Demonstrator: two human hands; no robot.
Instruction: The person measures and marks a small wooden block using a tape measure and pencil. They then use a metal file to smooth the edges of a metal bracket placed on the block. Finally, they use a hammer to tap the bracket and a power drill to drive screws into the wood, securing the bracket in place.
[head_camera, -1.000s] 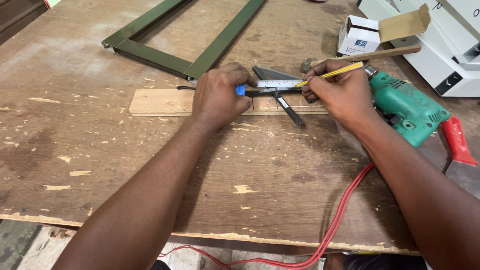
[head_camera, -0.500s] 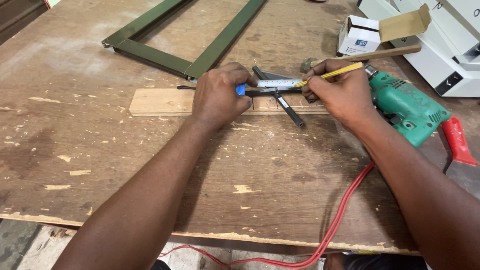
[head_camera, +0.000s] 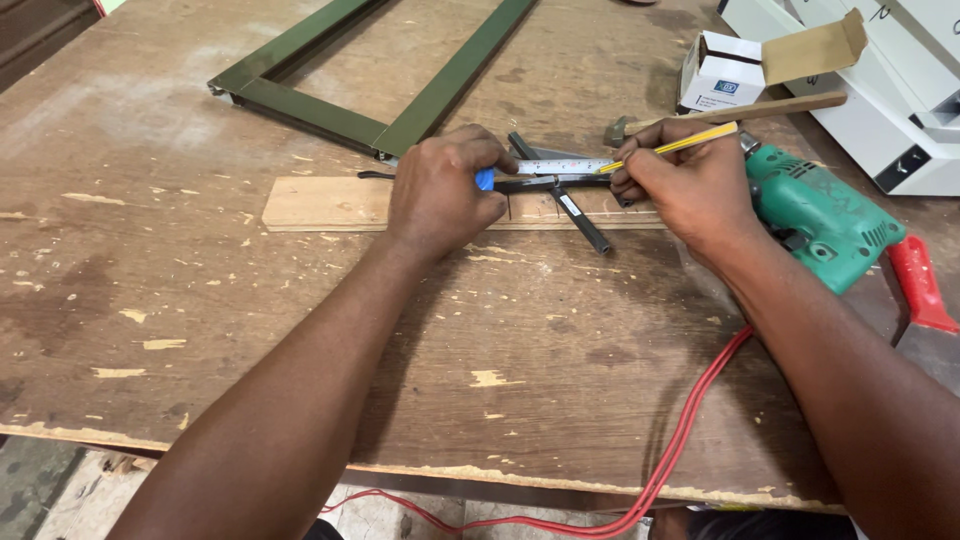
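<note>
One worn wooden table (head_camera: 200, 330), scarred and flaked pale in spots. One flat wooden strip (head_camera: 330, 203), lying left to right across the table's middle. Two hands at work on it: the left hand (head_camera: 440, 190) closed down on the strip, pinning one dark metal tool with a blue end (head_camera: 484, 180) and one measuring tape blade (head_camera: 560, 166) that runs rightward along the strip; the right hand (head_camera: 685, 185) closed on one yellow pencil (head_camera: 680, 145), its tip at the tape's right end. One short black bar (head_camera: 582, 220) slants from the tool toward the near side. One green metal frame (head_camera: 380, 75), far left of centre, its near corner just beside the strip. One green electric drill (head_camera: 820, 215), right of the right hand, with one red cord (head_camera: 690, 440) trailing off the near edge. One hammer with wooden handle (head_camera: 760, 108), beyond the right hand. One small white carton (head_camera: 722, 70), flap open, far right. One red-handled tool (head_camera: 915, 285), right edge, partly cut off.
</note>
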